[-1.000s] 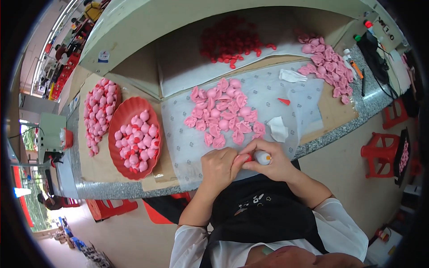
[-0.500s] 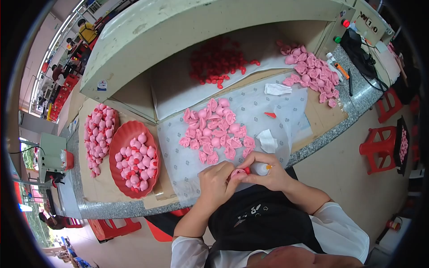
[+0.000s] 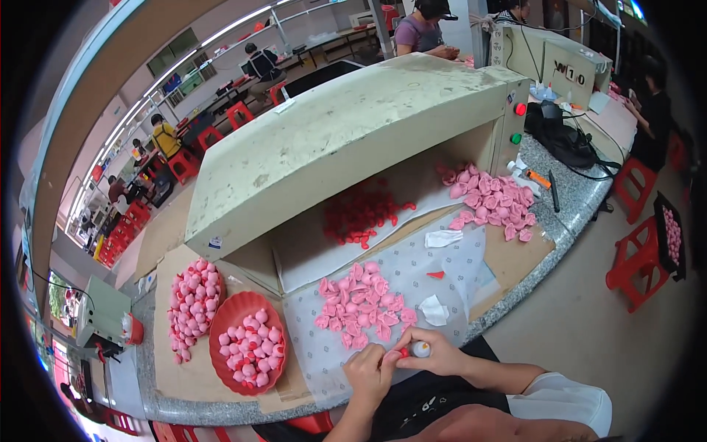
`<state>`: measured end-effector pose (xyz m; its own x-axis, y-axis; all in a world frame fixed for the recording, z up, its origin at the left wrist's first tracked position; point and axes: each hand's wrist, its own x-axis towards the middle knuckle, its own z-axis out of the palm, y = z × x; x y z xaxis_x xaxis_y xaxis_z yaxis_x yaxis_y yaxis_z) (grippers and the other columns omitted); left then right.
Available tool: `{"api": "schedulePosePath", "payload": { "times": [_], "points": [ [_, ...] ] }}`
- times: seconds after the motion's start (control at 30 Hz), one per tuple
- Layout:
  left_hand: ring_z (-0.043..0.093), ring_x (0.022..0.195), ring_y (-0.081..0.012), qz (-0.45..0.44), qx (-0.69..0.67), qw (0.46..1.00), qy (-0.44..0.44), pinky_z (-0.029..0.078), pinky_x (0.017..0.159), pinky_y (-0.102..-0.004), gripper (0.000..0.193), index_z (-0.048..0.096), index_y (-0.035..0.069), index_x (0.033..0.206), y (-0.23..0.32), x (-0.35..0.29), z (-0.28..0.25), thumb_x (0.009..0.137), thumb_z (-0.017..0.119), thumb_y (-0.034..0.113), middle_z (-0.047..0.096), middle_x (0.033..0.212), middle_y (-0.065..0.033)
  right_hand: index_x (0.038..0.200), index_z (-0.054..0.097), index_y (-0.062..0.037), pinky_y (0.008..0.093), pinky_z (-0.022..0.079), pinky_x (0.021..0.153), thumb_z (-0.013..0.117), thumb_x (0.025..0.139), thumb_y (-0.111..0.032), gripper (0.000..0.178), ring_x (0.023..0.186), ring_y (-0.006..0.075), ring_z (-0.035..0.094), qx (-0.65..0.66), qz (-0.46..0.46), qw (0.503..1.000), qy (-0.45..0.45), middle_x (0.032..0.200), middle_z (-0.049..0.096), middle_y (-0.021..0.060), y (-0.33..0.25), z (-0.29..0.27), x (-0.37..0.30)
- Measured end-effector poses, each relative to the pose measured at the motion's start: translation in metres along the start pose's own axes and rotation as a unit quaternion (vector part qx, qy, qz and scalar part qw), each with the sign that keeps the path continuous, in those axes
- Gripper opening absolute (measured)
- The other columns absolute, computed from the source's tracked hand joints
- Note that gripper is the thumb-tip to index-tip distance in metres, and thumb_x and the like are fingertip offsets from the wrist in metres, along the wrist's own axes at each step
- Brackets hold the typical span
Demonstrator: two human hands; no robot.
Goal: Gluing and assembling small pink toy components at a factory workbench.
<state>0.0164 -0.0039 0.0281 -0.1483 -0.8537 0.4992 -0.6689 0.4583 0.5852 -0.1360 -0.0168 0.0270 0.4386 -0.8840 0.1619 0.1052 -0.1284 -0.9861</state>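
Close together at the near edge of the work surface, my two hands are both closed. My left hand (image 3: 368, 374) pinches a small pink soft-looking piece (image 3: 390, 358), mostly covered by the fingers. Tucked in my right hand (image 3: 442, 357) is a small translucent bottle (image 3: 420, 349) with an orange-yellow tip. A small red piece (image 3: 403, 353) shows between the right fingertips, against the pink one. Just beyond, a pile of pink folded pieces (image 3: 361, 302) lies on patterned white paper (image 3: 309, 361).
Left of the hands stands a red scalloped tray (image 3: 221, 368) of pink-and-red pieces, with another heap (image 3: 193, 302) beside it. A cream metal hood (image 3: 353, 140) covers red pieces (image 3: 361, 221). More pink pieces (image 3: 497, 199), an orange marker (image 3: 538, 179) and a black pen (image 3: 554, 190) lie right. Co-workers sit beyond.
My view has tilted up, so the bench sits lower and more of the room shows. Both hands stay together, holding the pink piece, red piece and bottle.
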Motion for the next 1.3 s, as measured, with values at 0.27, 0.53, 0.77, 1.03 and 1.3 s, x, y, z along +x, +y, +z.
{"api": "schedulePosePath", "payload": {
  "times": [0.27, 0.53, 0.77, 1.03, 1.3],
  "points": [
    [0.043, 0.043, -0.0273, -0.021, 0.007, 1.0, -0.002, 0.031, 0.04, -0.0339, 0.025, 0.044, 0.004, 0.054, -0.004, -0.003, 0.004, 0.07, 0.057, 0.018, 0.04, 0.049, -0.0099, 0.091, 0.054, -0.0029, 0.0224, 0.04, 0.07, 0.061, 0.072, -0.011, 0.022, 0.078, 0.0088, 0.051, -0.034, 0.024, 0.999, 0.008, 0.082, 0.055, 0.0038, 0.0, 0.006, -0.004],
    [0.041, 0.042, -0.0271, 0.024, 0.0, 1.0, -0.011, 0.03, 0.04, -0.0339, 0.025, 0.043, 0.003, 0.053, -0.005, -0.002, -0.001, 0.071, 0.055, 0.017, 0.039, 0.048, -0.01, 0.087, 0.054, -0.0026, 0.0228, 0.04, 0.065, 0.062, 0.071, -0.013, 0.02, 0.072, 0.0108, 0.052, -0.015, -0.001, 1.0, -0.001, 0.077, 0.055, 0.005, 0.003, 0.008, -0.005],
    [0.04, 0.042, -0.0288, -0.017, -0.108, 0.994, -0.012, 0.029, 0.04, -0.0339, 0.028, 0.041, 0.001, 0.052, -0.005, -0.004, -0.003, 0.075, 0.049, 0.015, 0.038, 0.047, -0.0124, 0.079, 0.052, -0.0018, 0.021, 0.038, 0.061, 0.064, 0.07, -0.011, 0.018, 0.067, 0.0071, 0.048, 0.016, -0.018, 0.999, 0.038, 0.072, 0.052, 0.0023, 0.001, 0.02, -0.005],
    [0.04, 0.041, -0.0275, -0.008, -0.055, 0.997, -0.045, 0.029, 0.039, -0.0335, 0.027, 0.043, 0.001, 0.052, -0.006, 0.005, -0.009, 0.072, 0.055, 0.015, 0.04, 0.047, -0.0114, 0.08, 0.052, -0.0023, 0.0214, 0.038, 0.062, 0.064, 0.069, -0.01, 0.018, 0.068, 0.0075, 0.047, 0.062, -0.007, 0.998, -0.024, 0.071, 0.05, 0.0017, 0.004, 0.009, 0.009],
    [0.04, 0.039, -0.0247, -0.021, -0.084, 0.996, -0.034, 0.029, 0.039, -0.0329, 0.027, 0.043, 0.001, 0.052, -0.012, 0.002, -0.007, 0.072, 0.055, 0.015, 0.04, 0.046, -0.0105, 0.08, 0.053, -0.0027, 0.0201, 0.036, 0.061, 0.064, 0.069, -0.01, 0.017, 0.068, 0.0064, 0.045, 0.073, -0.001, 0.997, -0.02, 0.072, 0.049, 0.0002, 0.007, 0.01, 0.012]
  ]
}}
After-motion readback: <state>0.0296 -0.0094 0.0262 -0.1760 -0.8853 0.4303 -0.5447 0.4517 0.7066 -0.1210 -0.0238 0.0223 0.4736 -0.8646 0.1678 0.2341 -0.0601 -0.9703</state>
